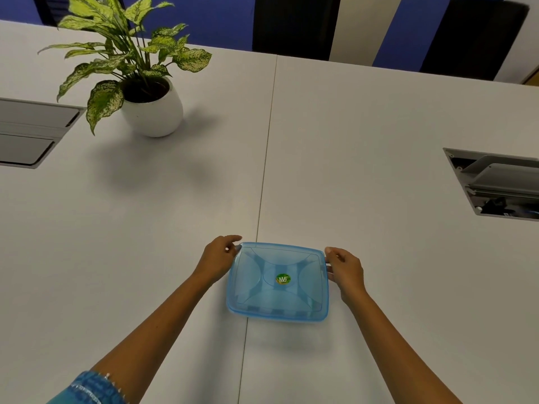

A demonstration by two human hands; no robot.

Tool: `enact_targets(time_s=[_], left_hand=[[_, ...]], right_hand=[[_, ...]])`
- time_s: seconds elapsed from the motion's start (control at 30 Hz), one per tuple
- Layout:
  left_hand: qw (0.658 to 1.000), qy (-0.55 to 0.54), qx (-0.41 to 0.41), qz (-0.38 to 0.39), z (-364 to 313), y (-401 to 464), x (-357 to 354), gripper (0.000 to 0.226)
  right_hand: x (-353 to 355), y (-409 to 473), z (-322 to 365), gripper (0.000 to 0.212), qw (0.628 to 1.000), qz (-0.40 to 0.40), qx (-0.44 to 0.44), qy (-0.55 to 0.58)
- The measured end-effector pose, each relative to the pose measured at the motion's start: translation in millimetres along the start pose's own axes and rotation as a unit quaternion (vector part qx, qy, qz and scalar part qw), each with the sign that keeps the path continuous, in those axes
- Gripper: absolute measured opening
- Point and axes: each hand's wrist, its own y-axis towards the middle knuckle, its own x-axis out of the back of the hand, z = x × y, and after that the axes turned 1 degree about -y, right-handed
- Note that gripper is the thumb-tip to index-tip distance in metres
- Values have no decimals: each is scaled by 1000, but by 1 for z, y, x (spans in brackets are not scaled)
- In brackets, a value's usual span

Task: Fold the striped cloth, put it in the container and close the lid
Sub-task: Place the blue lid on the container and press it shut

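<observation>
A: Which step is this?

B: The last one, I'd judge. The blue translucent lid (278, 279) sits on the container (280, 318), which rests on the white surface (379, 126) between the two hands. Dark bands show faintly through the near edge of the lid — likely the striped cloth (275, 312) inside, though too blurred to be sure.

A: And the grip on each side?

B: The left hand (217, 259) is at the lid's far left corner, fingers curled against the rim with the thumb lifted above it. The right hand (344, 268) is at the far right corner, fingers bent onto the edge. Both touch the rim; neither lifts the box.

A: Is the lid sealed?

B: I cannot tell. It lies flat all round, but whether the rim has snapped home does not show.

A: So what next?

B: Probably a firm press down along the rim, from the far corners at each grip round to the near edge — even pressure, so one side does not pop up. The potted plant (151, 112) stands well beyond the left hand, out of the way.
</observation>
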Motion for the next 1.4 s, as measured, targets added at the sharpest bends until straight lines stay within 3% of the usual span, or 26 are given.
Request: enact_targets(time_s=[0.1,0.2,0.37,0.63,1.1,1.4], left_hand=[[1000,3,-19,16,11,-20,-2,39],[999,11,-6,38,20,-44,-9,63],[997,17,54,57,25,-76,-21,56],[979,-144,130,56,30,-87,-27,62],[949,-274,147,42,30,-92,-27,55],[956,-261,131,31,37,-90,-32,57]], right_hand=[[5,-17,-7,40,999,24,-20,-11],[6,-39,-22,45,997,35,-13,-69],[4,-80,-36,40,988,66,9,-142],[5,-89,-39,47,985,111,-122,50],[18,-96,-34,32,959,175,-160,152],[17,-96,-37,37,956,168,-170,168]])
